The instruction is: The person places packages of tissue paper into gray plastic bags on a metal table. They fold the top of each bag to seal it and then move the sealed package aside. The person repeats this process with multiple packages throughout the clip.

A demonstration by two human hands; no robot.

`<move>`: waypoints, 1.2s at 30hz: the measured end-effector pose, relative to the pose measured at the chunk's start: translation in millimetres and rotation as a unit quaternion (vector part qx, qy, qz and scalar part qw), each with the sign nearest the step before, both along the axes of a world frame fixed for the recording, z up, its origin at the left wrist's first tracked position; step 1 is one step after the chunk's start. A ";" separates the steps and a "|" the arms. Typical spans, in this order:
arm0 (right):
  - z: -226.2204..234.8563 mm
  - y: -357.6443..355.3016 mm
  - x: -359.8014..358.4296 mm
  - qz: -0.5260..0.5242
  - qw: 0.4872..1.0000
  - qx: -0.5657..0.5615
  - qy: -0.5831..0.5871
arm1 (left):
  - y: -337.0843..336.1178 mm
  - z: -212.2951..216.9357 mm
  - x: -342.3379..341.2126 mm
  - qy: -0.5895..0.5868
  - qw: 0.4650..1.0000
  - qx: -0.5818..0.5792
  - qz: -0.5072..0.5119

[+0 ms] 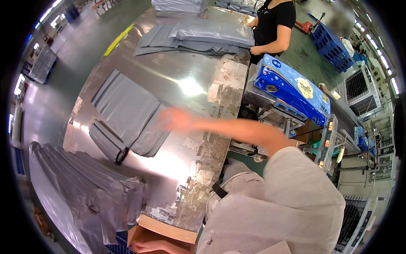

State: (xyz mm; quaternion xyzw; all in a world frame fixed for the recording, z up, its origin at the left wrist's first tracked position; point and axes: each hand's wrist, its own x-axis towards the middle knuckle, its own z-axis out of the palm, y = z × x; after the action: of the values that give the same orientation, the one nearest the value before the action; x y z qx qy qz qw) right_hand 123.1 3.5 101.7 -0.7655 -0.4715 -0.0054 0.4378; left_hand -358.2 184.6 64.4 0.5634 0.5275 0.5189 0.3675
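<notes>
My right hand [174, 119], smeared by motion, is over the right edge of a folded stack of grey plastic bags [127, 106] on the metal table. Its fingers cannot be made out, nor whether it touches the bags. A smaller folded grey bundle [106, 140] with a dark band at its end lies against the stack's near left side. At the bottom edge, my left hand [146, 246] is at an open cardboard box [167, 226]. The frame's rim cuts it off and its fingers are unclear.
A large pile of grey bags [80, 190] hangs at the table's near left. More grey bags [203, 36] lie at the far end, by a co-worker in black [277, 25]. A blue tissue pack [292, 86] rests on a machine at right, near a display panel [327, 142].
</notes>
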 end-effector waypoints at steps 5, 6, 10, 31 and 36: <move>-23.8 -265.2 154.1 -0.191 0.829 -0.462 -0.250 | -133.6 -61.2 63.4 0.151 0.946 -0.195 -0.209; -26.7 -302.9 167.9 -0.205 0.797 -0.482 -0.300 | -153.1 -60.7 90.1 0.128 0.926 -0.238 -0.266; -47.3 -360.0 234.7 -0.195 0.714 -0.621 -0.258 | -180.9 -45.5 168.6 0.147 0.853 -0.274 -0.419; 41.3 -35.6 277.1 0.043 0.971 -0.233 -0.041 | -183.8 -35.2 329.2 0.121 0.857 -0.206 -0.456; -37.9 -181.9 338.9 -0.114 0.949 -0.292 0.031 | -214.2 -71.4 374.1 0.079 0.802 -0.288 -0.518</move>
State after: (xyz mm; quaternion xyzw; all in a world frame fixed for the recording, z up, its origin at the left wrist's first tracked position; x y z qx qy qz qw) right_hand 462.0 -178.4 63.8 -0.9081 -0.3487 0.1063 0.2060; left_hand 15.8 -29.7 -7.0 0.6601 0.3093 0.0291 0.6839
